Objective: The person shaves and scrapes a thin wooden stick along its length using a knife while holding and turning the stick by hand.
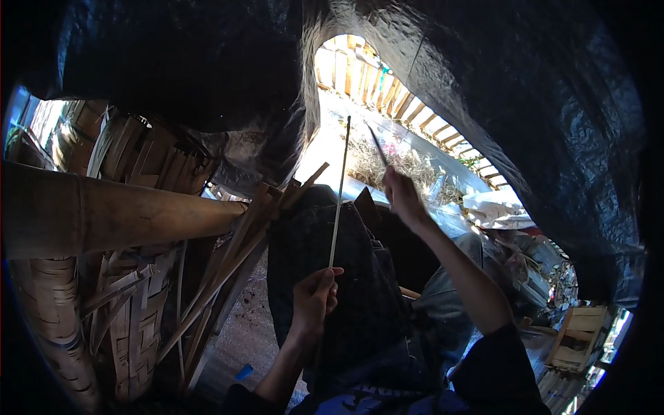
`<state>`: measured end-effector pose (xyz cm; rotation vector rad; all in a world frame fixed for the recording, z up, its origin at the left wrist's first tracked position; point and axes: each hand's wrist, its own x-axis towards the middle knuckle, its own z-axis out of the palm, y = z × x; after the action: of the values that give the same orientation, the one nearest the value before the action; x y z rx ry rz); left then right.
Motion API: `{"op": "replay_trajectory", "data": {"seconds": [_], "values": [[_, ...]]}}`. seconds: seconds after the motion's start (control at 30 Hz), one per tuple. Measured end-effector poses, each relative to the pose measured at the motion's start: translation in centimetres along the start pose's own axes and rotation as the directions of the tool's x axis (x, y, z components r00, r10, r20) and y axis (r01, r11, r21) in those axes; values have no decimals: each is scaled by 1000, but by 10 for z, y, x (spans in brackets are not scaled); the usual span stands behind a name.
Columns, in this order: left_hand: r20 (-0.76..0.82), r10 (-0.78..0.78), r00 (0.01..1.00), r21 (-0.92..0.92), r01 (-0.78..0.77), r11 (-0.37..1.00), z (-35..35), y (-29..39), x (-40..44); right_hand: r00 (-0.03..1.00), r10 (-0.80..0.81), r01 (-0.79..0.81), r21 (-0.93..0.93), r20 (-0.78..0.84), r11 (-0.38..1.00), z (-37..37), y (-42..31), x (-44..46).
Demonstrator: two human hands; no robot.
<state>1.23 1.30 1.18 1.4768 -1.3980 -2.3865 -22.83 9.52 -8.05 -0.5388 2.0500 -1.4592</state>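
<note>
My left hand (317, 296) pinches the lower end of a thin bamboo strip (339, 200), which points up and away from me over my dark-clad leg. To the right, my right hand (403, 197) is raised and closed around the handle of a knife (378, 147). Its narrow dark blade points up and to the left, apart from the strip. The knife's handle is hidden in my fingers.
A thick bamboo pole (131, 214) juts in from the left, with split bamboo pieces (235, 270) leaning by its end. Dark plastic sheeting (512, 104) hangs overhead. Thin shavings (373, 162) lie ahead on the ground. A wooden crate (577, 335) stands at right.
</note>
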Motion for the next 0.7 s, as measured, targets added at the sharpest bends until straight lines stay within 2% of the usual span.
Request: {"op": "replay_trajectory", "data": {"seconds": [0.03,0.07,0.1,0.13,0.2,0.23,0.27,0.33,0.37,0.4,0.47,0.53,0.6,0.63,0.7], "values": [[16,-4,1000,-11,4,1000,-2,-2,1,993,-78,72,72,84,995,9,-16,-25],[32,-9,999,-18,10,1000,-3,-3,2,982,-157,157,10,100,988,16,-14,-40],[27,-13,1000,-14,13,1000,-4,-4,2,958,-255,272,-134,132,953,17,-20,-49],[24,-14,1000,-20,14,1000,-5,-3,3,959,-249,265,-124,132,956,17,-22,-55],[23,-16,1000,-23,16,1000,-7,-3,2,916,-254,335,-246,310,910,13,-24,-63],[42,-27,999,-28,29,999,-9,-2,2,861,-402,474,-203,312,857,15,-21,-65],[61,-37,997,-34,39,999,-10,-1,3,861,-403,474,-207,310,856,15,-19,-67],[90,-28,996,-9,29,1000,-13,0,3,766,-545,637,-282,342,718,15,-18,-66],[116,-24,993,18,22,1000,-14,-1,3,748,-586,663,-305,311,684,15,-19,-63],[118,-22,993,18,21,1000,-14,0,4,748,-587,663,-308,310,683,15,-20,-56],[90,-16,996,-28,19,999,-16,-1,5,764,-454,628,-370,458,685,17,-22,-41],[70,-5,998,-61,10,998,-18,-2,4,760,-460,630,-346,459,695,24,-26,-38],[45,7,999,-97,-3,995,-17,-1,3,779,-433,619,-447,454,646,29,-33,-40],[8,18,1000,-31,-17,999,-15,-1,2,776,-432,622,-443,459,646,29,-35,-43],[-26,18,1000,30,-18,999,-11,-3,0,816,-276,548,-529,508,647,24,-35,-51]]}}
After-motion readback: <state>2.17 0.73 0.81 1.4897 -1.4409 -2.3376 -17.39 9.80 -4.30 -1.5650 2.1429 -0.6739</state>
